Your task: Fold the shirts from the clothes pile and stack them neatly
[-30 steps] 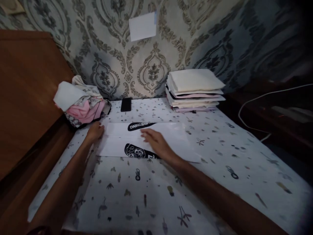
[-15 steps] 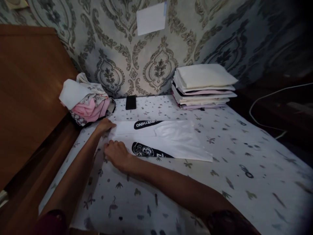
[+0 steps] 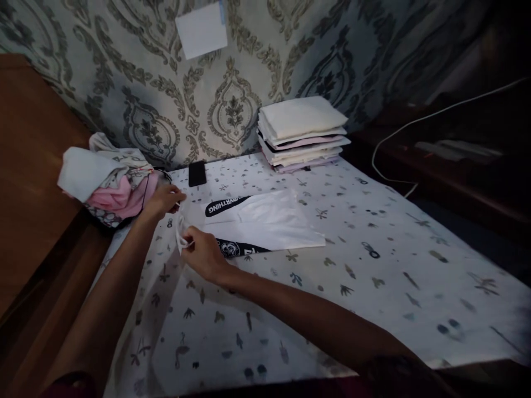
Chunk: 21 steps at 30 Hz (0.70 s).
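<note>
A white garment with black printed bands lies flat on the patterned bedsheet; its exact kind is unclear. Lettering shows on the upper band, and a round drawing on the lower one. At the garment's left end, my left hand pinches the far corner. My right hand is closed on the near corner of that same end. Between the two hands the white edge is lifted slightly and bunched, while the rest stays down on the sheet.
Folded clothes form a neat stack by the wall. A loose heap of clothes sits at the left, beside a wooden panel. Near the wall lies a black phone. A white cable hangs at the right.
Both hands have gripped the garment's left end and raised its edge a little; before, it lay flat under them. The camera view has swung to the right.
</note>
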Available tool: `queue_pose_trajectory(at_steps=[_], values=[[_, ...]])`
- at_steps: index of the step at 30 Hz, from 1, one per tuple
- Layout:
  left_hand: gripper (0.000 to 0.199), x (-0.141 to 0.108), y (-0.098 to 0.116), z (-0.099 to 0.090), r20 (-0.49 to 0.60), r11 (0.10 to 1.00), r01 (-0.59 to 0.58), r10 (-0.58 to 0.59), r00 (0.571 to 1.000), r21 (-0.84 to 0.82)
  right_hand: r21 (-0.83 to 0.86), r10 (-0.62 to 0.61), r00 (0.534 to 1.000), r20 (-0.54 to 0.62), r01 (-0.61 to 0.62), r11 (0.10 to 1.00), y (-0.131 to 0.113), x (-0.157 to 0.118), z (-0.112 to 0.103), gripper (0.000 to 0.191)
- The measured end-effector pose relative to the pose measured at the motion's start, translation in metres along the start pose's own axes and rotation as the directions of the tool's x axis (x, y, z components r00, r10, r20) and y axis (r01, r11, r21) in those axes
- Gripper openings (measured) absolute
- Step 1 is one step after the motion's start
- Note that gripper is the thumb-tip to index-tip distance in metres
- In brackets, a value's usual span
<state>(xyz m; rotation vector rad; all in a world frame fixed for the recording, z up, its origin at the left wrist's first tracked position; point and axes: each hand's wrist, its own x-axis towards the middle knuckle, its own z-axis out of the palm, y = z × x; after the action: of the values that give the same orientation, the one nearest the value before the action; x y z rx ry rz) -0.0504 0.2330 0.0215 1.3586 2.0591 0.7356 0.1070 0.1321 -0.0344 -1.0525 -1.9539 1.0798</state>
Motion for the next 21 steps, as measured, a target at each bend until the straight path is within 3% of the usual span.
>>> queue_pose_trajectory(at_steps=[2,5,7,10,13,16,21], values=[[0.013,-0.002,0.023,0.02,0.052,0.999,-0.044,0.043,0.998,0.023,0.295,0.123,0.991,-0.053,-0.102,0.95,0.012,-0.011,-0.012,0.012],[0.011,-0.005,0.047,0.062,0.142,0.988,-0.101,0.084,0.986,0.12,0.616,0.338,0.941,0.019,-0.277,0.737,0.028,-0.026,-0.03,0.016],[0.011,-0.007,0.052,0.091,0.178,0.979,-0.127,0.098,0.979,0.16,0.713,0.459,0.886,0.071,-0.366,0.598,0.035,-0.034,-0.043,0.019],[0.012,-0.01,0.052,0.12,0.198,0.963,-0.167,0.125,0.972,0.211,0.761,0.543,0.83,0.124,-0.431,0.485,0.038,-0.042,-0.06,0.02],[0.014,-0.012,0.049,0.129,0.19,0.946,-0.206,0.16,0.969,0.251,0.774,0.56,0.811,0.171,-0.462,0.433,0.037,-0.046,-0.07,0.012],[0.014,-0.012,0.048,0.129,0.176,0.945,-0.216,0.176,0.969,0.245,0.769,0.565,0.804,0.186,-0.477,0.426,0.037,-0.047,-0.073,0.017],[0.015,-0.015,0.046,0.133,0.183,0.969,-0.214,0.19,0.965,0.12,0.756,0.571,0.801,0.179,-0.483,0.441,0.041,-0.049,-0.076,0.017]])
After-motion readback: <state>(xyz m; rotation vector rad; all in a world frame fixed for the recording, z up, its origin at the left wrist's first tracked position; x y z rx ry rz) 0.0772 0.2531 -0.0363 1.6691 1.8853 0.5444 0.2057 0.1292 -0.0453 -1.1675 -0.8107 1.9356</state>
